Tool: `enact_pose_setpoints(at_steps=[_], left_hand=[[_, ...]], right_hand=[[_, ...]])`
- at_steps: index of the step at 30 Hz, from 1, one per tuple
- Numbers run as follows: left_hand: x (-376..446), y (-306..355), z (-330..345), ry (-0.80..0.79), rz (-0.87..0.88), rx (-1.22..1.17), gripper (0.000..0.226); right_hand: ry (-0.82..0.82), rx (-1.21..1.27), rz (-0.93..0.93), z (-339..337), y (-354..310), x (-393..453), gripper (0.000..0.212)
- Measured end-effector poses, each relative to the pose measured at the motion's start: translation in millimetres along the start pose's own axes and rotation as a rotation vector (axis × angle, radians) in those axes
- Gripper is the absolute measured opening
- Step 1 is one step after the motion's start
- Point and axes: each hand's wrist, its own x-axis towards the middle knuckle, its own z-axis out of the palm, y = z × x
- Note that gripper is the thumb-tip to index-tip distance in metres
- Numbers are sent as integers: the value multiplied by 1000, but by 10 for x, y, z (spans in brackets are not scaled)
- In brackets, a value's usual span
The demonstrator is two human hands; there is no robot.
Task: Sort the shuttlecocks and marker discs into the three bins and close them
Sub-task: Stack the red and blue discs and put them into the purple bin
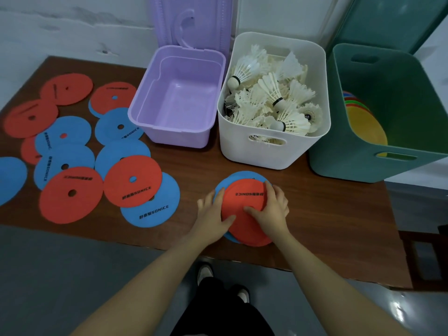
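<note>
**Supervisor:** Report arm pose and hand state.

**Operator:** I see both forearms extended forward from 6 o'clock, converging on a small stack of discs (244,214) near the front edge of the worktop (339,214). The left hand (213,212) lies at the stack's 9 o'clock edge, fingers straight and spread, thumb resting on the red top disc. The right hand (271,207) covers the 3 o'clock side, fingers gently curved over the rim, thumb pressed flat on the red surface. Blue discs show beneath the red one.

**Supervisor:** Location of the remaining task items?

**Operator:** Loose red and blue discs (72,151) lie overlapping on the worktop at 9 to 10 o'clock of the hands. The purple bin (145,110) stands at 11 o'clock, its lid (191,23) upright behind it. The white bin (278,151) at 12 o'clock holds shuttlecocks (271,100). The green bin (351,163) at 2 o'clock holds yellow and other coloured discs (366,127) leaning against its wall.
</note>
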Motion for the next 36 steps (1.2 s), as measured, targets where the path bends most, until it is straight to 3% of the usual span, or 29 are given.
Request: enact_pose_setpoints(at_steps=[5, 8, 11, 27, 36], left_hand=[[-96, -27, 38, -79, 38, 173, 105], [-163, -78, 93, -154, 56, 225, 125], [-181, -164, 153, -175, 91, 275, 132], [-329, -277, 275, 107, 86, 172, 104], [-382, -100, 428, 32, 41, 0, 100]], right_hand=[[-7, -105, -17, -15, 11, 41, 101], [-72, -240, -133, -31, 124, 89, 100], [-153, -268, -207, -79, 153, 204, 100], [-220, -13, -342, -273, 285, 160, 80], [-176, -36, -306, -197, 306, -29, 78]])
